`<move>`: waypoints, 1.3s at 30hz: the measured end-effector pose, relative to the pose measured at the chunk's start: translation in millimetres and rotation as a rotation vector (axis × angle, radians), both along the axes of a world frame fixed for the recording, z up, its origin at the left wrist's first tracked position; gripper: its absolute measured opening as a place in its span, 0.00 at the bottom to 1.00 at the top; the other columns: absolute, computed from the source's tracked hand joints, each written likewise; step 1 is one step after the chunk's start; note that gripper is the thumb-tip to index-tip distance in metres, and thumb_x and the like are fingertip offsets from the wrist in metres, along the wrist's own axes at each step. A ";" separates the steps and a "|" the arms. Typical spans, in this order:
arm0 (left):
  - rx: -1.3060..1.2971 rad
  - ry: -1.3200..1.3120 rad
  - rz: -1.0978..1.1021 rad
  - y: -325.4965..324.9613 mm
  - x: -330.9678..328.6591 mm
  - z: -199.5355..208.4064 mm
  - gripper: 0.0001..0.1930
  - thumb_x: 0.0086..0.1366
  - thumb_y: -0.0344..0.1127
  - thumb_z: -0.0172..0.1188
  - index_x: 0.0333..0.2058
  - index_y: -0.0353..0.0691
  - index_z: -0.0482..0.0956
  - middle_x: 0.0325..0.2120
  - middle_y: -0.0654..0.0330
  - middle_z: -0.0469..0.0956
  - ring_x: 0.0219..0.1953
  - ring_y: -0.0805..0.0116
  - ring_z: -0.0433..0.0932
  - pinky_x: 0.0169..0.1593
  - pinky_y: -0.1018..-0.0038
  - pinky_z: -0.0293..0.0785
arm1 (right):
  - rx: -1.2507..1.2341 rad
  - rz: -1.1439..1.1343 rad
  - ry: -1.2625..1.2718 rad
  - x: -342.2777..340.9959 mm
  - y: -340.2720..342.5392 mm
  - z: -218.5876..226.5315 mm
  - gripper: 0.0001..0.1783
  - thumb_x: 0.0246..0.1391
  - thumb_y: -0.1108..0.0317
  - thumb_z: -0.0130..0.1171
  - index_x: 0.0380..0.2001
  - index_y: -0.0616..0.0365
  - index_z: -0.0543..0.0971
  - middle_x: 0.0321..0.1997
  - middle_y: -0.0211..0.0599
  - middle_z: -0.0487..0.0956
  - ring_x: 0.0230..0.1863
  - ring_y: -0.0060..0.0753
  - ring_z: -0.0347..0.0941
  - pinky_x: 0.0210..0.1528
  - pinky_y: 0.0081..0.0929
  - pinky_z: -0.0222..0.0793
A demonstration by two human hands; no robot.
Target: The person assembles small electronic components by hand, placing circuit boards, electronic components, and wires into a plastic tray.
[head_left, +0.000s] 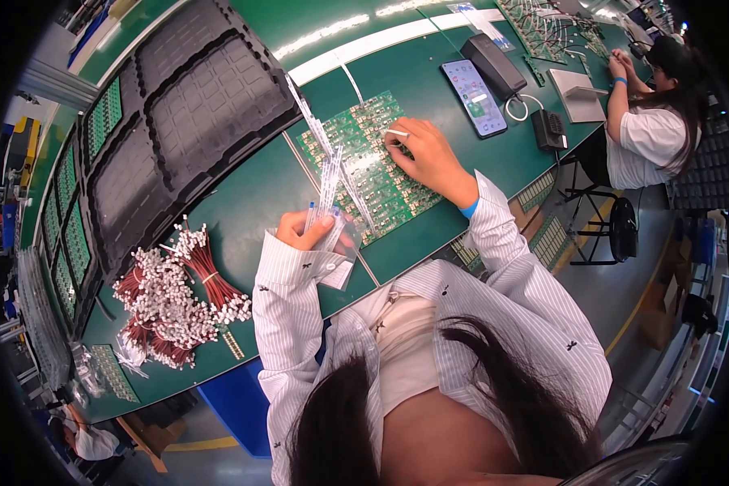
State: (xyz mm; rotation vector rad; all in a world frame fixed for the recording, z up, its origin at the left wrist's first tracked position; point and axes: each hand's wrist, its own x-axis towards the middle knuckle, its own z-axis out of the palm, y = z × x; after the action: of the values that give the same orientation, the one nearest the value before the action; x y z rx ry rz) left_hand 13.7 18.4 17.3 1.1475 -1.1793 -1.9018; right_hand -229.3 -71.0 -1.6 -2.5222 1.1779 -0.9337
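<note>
At the green table [417,73] we note a green circuit-board panel [401,193] lying flat, its near edge close to the table's near edge, probably so that both hands reach it without stretching. Our left hand [304,230], just off the panel's near left corner, is closed round a loose bunch of thin, pale strips [330,182], thumb on top; the strips fan out over the panel's left part, and we judge the grip low on the bunch leaves their far ends free. A clear bag [342,263] hangs at the same hand; whether the fingers grip it too, we cannot tell. Our right hand [431,158] comes over the panel's right edge, fingers bent and tips together near its middle; a small white piece shows there, but whether it is pinched or worn we cannot make out. Toward the table's left end, near its near edge, bundled red wires with white ends [174,304] lie heaped, perhaps tied so as not to tangle. Beyond them a black tray [206,105] fills the far left corner. A lit phone [473,97] and a black case [494,65] lie to the panel's right, seemingly set aside to leave the hands room.
</note>
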 end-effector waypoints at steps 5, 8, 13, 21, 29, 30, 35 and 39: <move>0.020 0.006 0.004 0.1 -0.3 0.0 0.18 0.60 0.41 0.50 0.37 0.29 0.74 0.22 0.55 0.77 0.23 0.72 0.75 0.29 0.78 0.71 | -0.008 0.013 -0.039 0.5 -0.7 0.6 0.06 0.40 0.77 0.55 0.25 0.59 0.69 0.27 0.35 0.70 0.31 0.39 0.67 0.34 0.31 0.60; 0.019 0.010 0.005 0.3 0.0 -0.2 0.18 0.60 0.41 0.50 0.37 0.29 0.74 0.22 0.56 0.77 0.23 0.72 0.75 0.29 0.78 0.70 | 0.005 0.019 -0.053 -0.1 -4.1 -3.4 0.06 0.40 0.76 0.54 0.25 0.58 0.70 0.27 0.35 0.70 0.31 0.39 0.67 0.34 0.31 0.60; 0.025 0.015 0.008 0.5 -0.7 2.5 0.18 0.60 0.41 0.50 0.37 0.29 0.74 0.22 0.56 0.77 0.23 0.72 0.74 0.29 0.79 0.70 | -0.008 0.050 -0.082 -0.8 -5.7 -6.6 0.04 0.41 0.75 0.54 0.24 0.59 0.70 0.26 0.36 0.70 0.31 0.40 0.67 0.35 0.32 0.60; 0.055 0.016 0.012 0.7 -0.7 3.3 0.18 0.60 0.42 0.50 0.37 0.29 0.74 0.22 0.56 0.77 0.24 0.73 0.74 0.29 0.79 0.70 | -0.039 0.074 -0.064 -2.7 -9.4 -7.4 0.05 0.41 0.74 0.55 0.24 0.59 0.70 0.27 0.36 0.71 0.31 0.41 0.67 0.36 0.31 0.60; 0.090 0.007 0.011 1.7 -0.3 5.5 0.18 0.60 0.42 0.50 0.36 0.29 0.74 0.22 0.56 0.77 0.24 0.72 0.75 0.30 0.78 0.70 | -0.089 0.094 -0.024 -2.8 -10.0 -5.5 0.05 0.41 0.75 0.56 0.25 0.59 0.71 0.28 0.35 0.72 0.31 0.40 0.68 0.34 0.31 0.61; 0.094 0.008 0.014 1.7 -0.8 4.4 0.18 0.60 0.42 0.50 0.36 0.29 0.74 0.22 0.56 0.77 0.24 0.72 0.75 0.30 0.78 0.70 | -0.110 0.089 -0.011 -2.5 -9.8 -5.4 0.05 0.40 0.75 0.56 0.24 0.59 0.71 0.28 0.35 0.72 0.30 0.39 0.68 0.33 0.30 0.62; 0.087 0.039 -0.009 1.0 -0.5 6.5 0.17 0.60 0.40 0.50 0.36 0.28 0.74 0.22 0.55 0.76 0.25 0.71 0.75 0.31 0.78 0.71 | -0.073 0.072 -0.012 -3.4 -11.4 -8.8 0.06 0.39 0.75 0.57 0.24 0.59 0.71 0.27 0.34 0.72 0.30 0.38 0.68 0.33 0.30 0.62; 0.073 0.028 -0.009 1.0 -1.2 8.7 0.17 0.60 0.39 0.49 0.36 0.27 0.74 0.22 0.55 0.76 0.26 0.70 0.75 0.31 0.78 0.71 | -0.126 0.064 -0.039 -1.9 -10.6 -7.9 0.06 0.38 0.77 0.57 0.23 0.59 0.71 0.26 0.33 0.72 0.29 0.38 0.69 0.33 0.29 0.63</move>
State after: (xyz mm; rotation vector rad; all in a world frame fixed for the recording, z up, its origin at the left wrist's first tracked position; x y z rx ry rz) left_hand 12.5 19.4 26.0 1.1525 -1.1094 -1.9760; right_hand -231.2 -81.7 -9.5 -2.6093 1.0522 -1.0668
